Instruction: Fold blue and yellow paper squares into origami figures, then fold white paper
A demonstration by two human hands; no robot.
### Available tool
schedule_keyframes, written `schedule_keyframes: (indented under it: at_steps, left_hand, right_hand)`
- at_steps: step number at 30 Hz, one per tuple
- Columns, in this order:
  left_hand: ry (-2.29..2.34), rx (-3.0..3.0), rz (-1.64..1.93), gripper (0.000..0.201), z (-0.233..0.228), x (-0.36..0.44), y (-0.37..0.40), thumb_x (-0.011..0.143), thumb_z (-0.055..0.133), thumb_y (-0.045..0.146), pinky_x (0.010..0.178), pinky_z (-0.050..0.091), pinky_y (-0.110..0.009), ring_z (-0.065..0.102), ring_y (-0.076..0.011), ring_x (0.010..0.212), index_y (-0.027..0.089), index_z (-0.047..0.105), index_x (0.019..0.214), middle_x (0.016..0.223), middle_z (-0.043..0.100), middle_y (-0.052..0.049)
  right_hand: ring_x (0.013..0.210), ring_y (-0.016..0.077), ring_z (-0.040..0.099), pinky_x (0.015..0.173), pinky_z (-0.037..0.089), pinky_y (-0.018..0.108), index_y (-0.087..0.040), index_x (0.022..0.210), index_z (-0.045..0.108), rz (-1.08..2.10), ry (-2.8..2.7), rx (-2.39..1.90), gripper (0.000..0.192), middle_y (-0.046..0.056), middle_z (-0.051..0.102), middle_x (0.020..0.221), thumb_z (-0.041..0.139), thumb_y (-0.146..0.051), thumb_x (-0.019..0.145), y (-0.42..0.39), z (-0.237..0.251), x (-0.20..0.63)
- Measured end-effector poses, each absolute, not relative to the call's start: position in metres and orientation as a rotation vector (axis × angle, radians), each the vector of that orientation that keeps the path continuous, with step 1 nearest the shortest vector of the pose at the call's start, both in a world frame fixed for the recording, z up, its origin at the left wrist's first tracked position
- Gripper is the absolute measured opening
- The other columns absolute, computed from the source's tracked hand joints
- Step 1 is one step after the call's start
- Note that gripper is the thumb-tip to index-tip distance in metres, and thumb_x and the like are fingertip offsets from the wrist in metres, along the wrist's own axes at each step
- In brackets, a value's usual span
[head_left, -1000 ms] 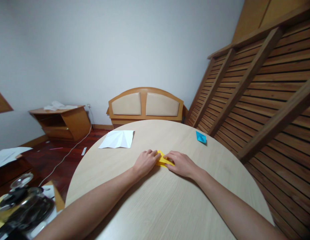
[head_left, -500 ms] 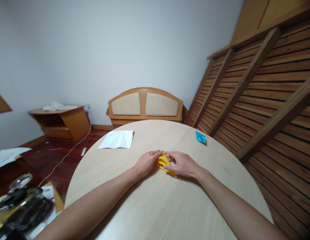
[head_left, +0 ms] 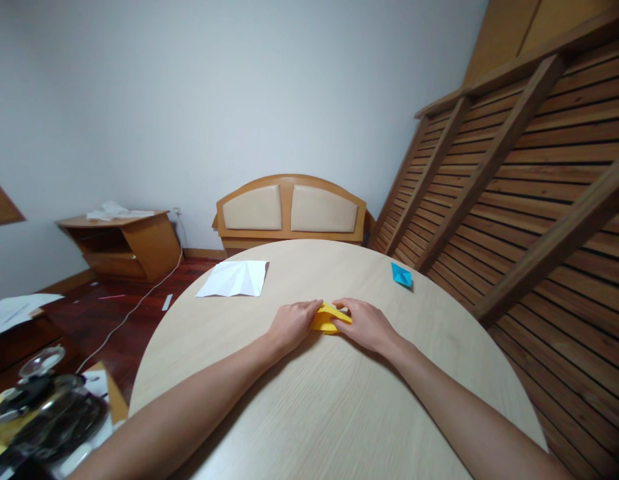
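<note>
Between my two hands, over the middle of the round table [head_left: 309,407], is a folded piece of yellow paper [head_left: 327,321]. My left hand [head_left: 294,325] is closed on its left side, fingertips at the upper edge. From the right, my right hand [head_left: 368,323] grips the paper with the thumb on the near face and the fingers behind. The fingers cover both ends of the yellow paper, so its full shape is partly hidden.
A creased white sheet [head_left: 234,279] lies at the table's far left. Toward the far right edge sits a small folded blue paper boat [head_left: 402,275]. A slatted wooden frame [head_left: 529,180] leans on the right, and a glass pot [head_left: 59,417] stands lower left, off the table.
My right hand has shifted slightly up and turned the yellow paper's right end upward. The corner that pointed down toward me no longer shows. My left hand has barely moved.
</note>
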State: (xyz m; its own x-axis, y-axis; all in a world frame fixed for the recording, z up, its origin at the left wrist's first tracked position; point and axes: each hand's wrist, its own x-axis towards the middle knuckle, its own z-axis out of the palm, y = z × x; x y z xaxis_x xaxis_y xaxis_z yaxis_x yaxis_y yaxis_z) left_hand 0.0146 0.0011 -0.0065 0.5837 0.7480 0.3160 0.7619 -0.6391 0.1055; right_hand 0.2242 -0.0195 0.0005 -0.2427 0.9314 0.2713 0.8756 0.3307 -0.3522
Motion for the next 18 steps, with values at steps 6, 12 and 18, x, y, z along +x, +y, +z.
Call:
schedule_keyframes:
  at_steps: [6, 12, 18]
  left_hand:
    - [-1.308, -2.733, -0.405, 0.041, -0.004, 0.016, -0.001, 0.096, 0.049, 0.019, 0.082, 0.055, -0.033, 0.070, -0.0255, 0.100, 0.021, 0.050, 0.137, 0.121, 0.069, -0.011]
    - [-1.438, -2.746, -0.442, 0.041, -0.006, 0.014, 0.002, 0.095, 0.050, 0.020, 0.081, 0.054, -0.031, 0.070, -0.0241, 0.099, 0.025, 0.053, 0.136, 0.118, 0.070, -0.010]
    - [-1.617, -2.745, -0.818, 0.042, -0.014, 0.017, 0.007, 0.097, 0.039, 0.020, 0.093, 0.051, -0.034, 0.067, -0.0243, 0.106, 0.017, 0.054, 0.137, 0.121, 0.068, -0.012]
  right_hand:
    - [0.105, 0.0252, 0.063, 0.086, 0.046, 0.034, -0.022, 0.112, 0.067, 0.087, -2.289, -1.536, 0.032, 0.006, 0.070, 0.113, 0.062, -0.034, 0.082, -0.025, -0.005, 0.213]
    - [0.104, 0.0243, 0.062, 0.087, 0.047, 0.034, -0.022, 0.113, 0.067, 0.089, -2.269, -1.493, 0.032, 0.007, 0.069, 0.113, 0.063, -0.035, 0.084, -0.027, -0.003, 0.213]
    - [0.102, 0.0215, 0.064, 0.092, 0.049, 0.034, -0.021, 0.117, 0.063, 0.191, -2.054, -1.378, 0.043, 0.007, 0.066, 0.115, 0.065, -0.017, 0.075, -0.020, -0.002, 0.216]
